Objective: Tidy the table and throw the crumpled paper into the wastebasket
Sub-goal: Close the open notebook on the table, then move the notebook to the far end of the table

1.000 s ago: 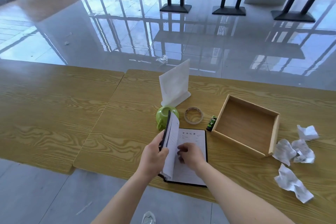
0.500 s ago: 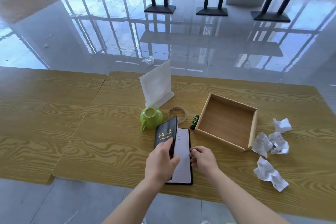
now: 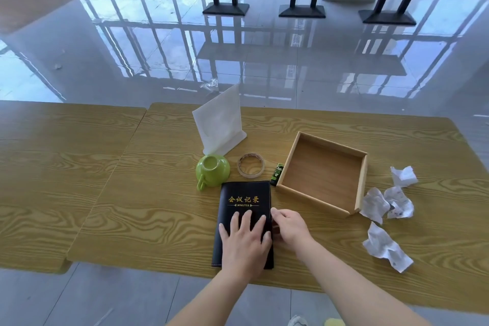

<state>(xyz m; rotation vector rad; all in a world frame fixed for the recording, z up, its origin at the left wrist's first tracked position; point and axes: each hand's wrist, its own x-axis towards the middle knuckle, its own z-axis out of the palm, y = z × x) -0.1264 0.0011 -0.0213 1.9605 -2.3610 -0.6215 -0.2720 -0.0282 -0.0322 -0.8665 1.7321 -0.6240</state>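
A black notebook (image 3: 246, 197) with gold lettering lies closed near the front edge of the wooden table (image 3: 158, 214). My left hand (image 3: 244, 241) rests flat on its cover, fingers spread. My right hand (image 3: 289, 227) touches the notebook's right edge with curled fingers. Three crumpled papers lie at the right: one (image 3: 403, 176) farthest back, one (image 3: 386, 204) beside the tray, one (image 3: 386, 249) nearest the front edge. No wastebasket is in view.
A wooden tray (image 3: 299, 193) stands right of the notebook. A small green item (image 3: 277, 174) lies against the tray's left wall. Behind the notebook are an upturned green cup (image 3: 211, 171), a tape roll (image 3: 250, 165) and a white sign stand (image 3: 221, 124). Glossy floor lies beyond.
The notebook's cover, held up by my left hand, has come down and the book is closed. My left hand now lies flat on it; my right hand slid to its right edge.
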